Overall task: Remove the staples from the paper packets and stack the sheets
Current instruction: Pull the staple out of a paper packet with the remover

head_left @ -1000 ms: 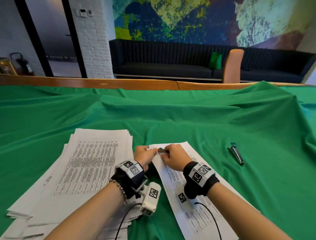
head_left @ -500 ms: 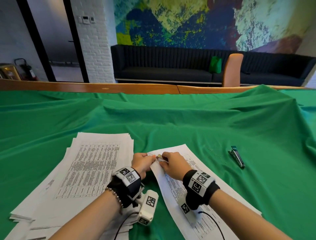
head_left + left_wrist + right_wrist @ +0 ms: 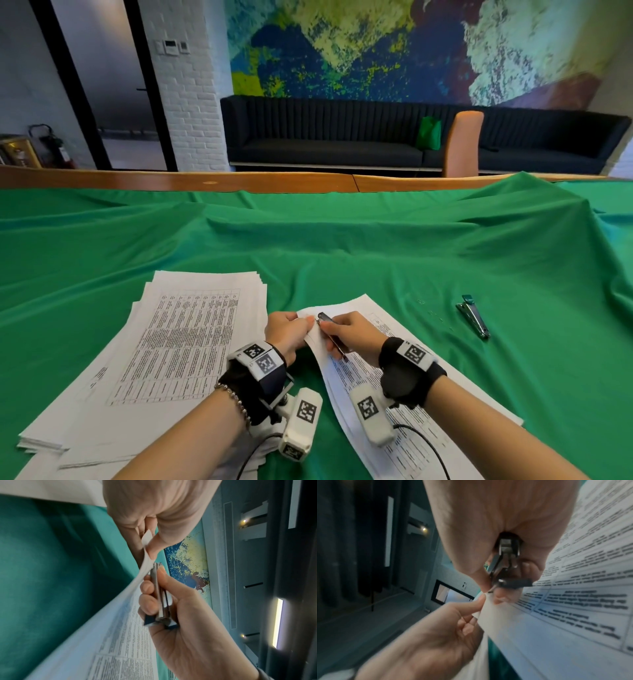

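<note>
A stapled paper packet (image 3: 387,383) lies on the green cloth, its top left corner lifted. My left hand (image 3: 286,327) pinches that corner (image 3: 145,540) between thumb and fingers. My right hand (image 3: 346,334) grips a small metal staple remover (image 3: 330,330), its tip set at the packet's corner (image 3: 489,592) right beside my left fingertips. The remover's metal arms (image 3: 159,595) run along my right fingers. A big stack of loose printed sheets (image 3: 164,349) sits to the left of my hands.
A second metal staple remover (image 3: 472,317) lies on the green cloth (image 3: 376,246) to the right, with a few tiny staples (image 3: 433,313) near it. The cloth is wrinkled and rises in folds toward the far wooden table edge (image 3: 274,181).
Both hands have lifted the packet's corner slightly off the cloth and drawn a little nearer to me. The remover now shows more plainly in my right hand.
</note>
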`<state>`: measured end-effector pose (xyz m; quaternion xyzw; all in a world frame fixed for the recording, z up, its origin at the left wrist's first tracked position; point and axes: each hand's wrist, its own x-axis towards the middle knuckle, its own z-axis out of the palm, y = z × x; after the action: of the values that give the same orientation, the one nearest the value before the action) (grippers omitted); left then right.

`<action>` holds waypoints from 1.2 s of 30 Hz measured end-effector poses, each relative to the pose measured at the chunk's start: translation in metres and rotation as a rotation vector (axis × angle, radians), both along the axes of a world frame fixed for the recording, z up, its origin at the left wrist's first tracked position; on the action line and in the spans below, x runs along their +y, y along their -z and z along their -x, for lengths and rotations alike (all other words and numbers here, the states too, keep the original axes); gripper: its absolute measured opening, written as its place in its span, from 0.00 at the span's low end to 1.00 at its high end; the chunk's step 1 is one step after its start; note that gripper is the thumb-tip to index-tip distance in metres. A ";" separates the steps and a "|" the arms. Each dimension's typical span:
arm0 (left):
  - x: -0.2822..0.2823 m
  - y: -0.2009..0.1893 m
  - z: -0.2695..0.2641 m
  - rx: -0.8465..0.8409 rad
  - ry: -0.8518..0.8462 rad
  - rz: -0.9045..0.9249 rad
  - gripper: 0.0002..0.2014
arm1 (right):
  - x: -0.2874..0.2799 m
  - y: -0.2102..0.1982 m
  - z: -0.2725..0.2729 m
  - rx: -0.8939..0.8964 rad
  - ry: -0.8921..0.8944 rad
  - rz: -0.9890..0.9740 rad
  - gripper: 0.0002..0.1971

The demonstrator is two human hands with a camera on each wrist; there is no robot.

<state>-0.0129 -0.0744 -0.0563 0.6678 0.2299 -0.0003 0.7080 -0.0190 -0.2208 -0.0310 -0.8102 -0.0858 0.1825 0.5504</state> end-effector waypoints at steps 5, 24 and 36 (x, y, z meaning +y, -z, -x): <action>-0.004 -0.005 0.002 0.006 -0.018 0.027 0.03 | 0.003 0.004 0.001 -0.433 -0.035 0.450 0.05; -0.008 -0.004 0.011 -0.007 0.017 -0.050 0.06 | 0.001 -0.003 -0.005 -0.408 -0.010 0.525 0.08; -0.005 -0.008 0.011 -0.001 0.024 -0.008 0.04 | -0.018 -0.012 -0.015 -0.080 0.104 0.131 0.08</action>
<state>-0.0237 -0.0792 -0.0480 0.6732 0.2214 -0.0074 0.7055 -0.0036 -0.2385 -0.0191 -0.8545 -0.0532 0.1265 0.5010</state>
